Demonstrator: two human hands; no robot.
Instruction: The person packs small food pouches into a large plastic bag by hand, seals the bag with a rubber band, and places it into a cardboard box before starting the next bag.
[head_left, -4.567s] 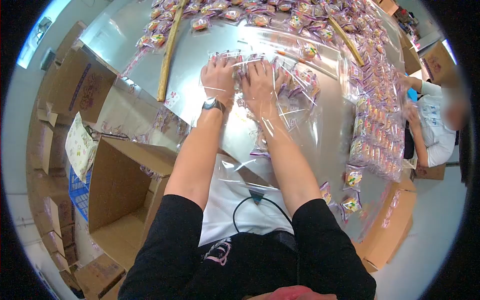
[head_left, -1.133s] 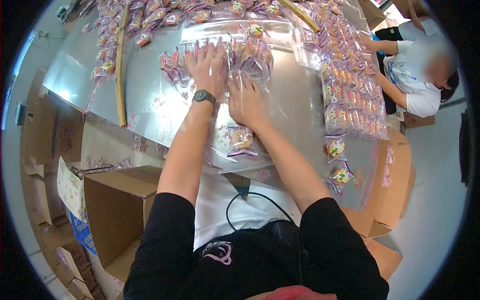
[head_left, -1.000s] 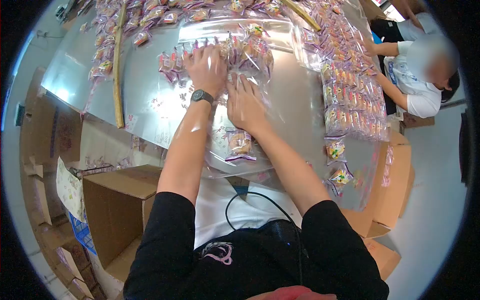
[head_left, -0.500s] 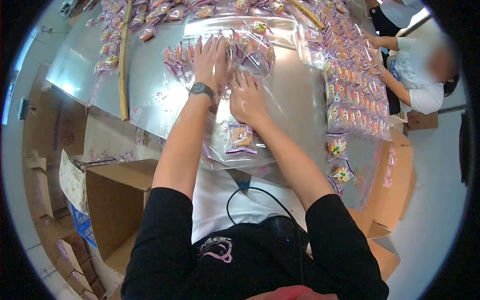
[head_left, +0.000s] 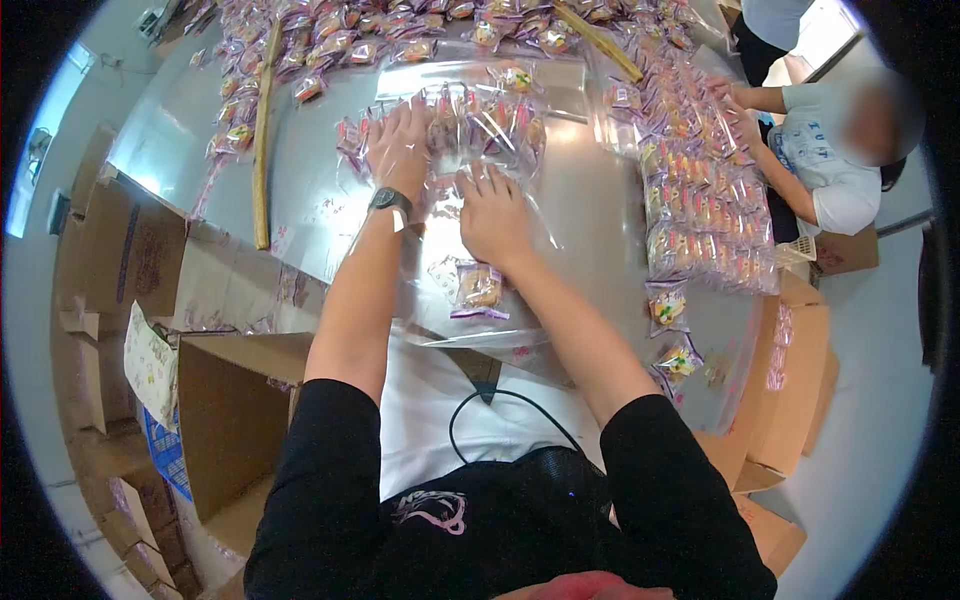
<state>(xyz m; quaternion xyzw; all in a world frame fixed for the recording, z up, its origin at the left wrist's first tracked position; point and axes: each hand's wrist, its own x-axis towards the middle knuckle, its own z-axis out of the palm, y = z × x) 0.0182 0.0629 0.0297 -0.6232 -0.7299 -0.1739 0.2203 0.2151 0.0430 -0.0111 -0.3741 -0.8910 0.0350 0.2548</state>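
Head view, looking down on a metal tabletop: wearing a watch on the left wrist and laying the left hand, open and palm down, over the row of wrapped packets; holding the right hand open, fingers slightly bent, just on the near side of that row. Cannot tell whether pinching anything with either hand. See clear plastic film spread over the row and around both hands, and 1 single packet lying nearer the body, also under film. Note red print on the row's wrappers, too small to read, and a printed carton at far left, likewise illegible. Find pale lettering on the black shirt, not readable in full, and blue lettering on the white shirt of a co-worker, reaching to the packets at the right. Count 2 loose packets, an upper and a lower, near a large block of packets ranked side by side. Beyond, see many more scattered packets and 2 wooden strips, left and right. Beside the tabletop, see an open cardboard box next to a blue crate with a patterned cloth at its top.
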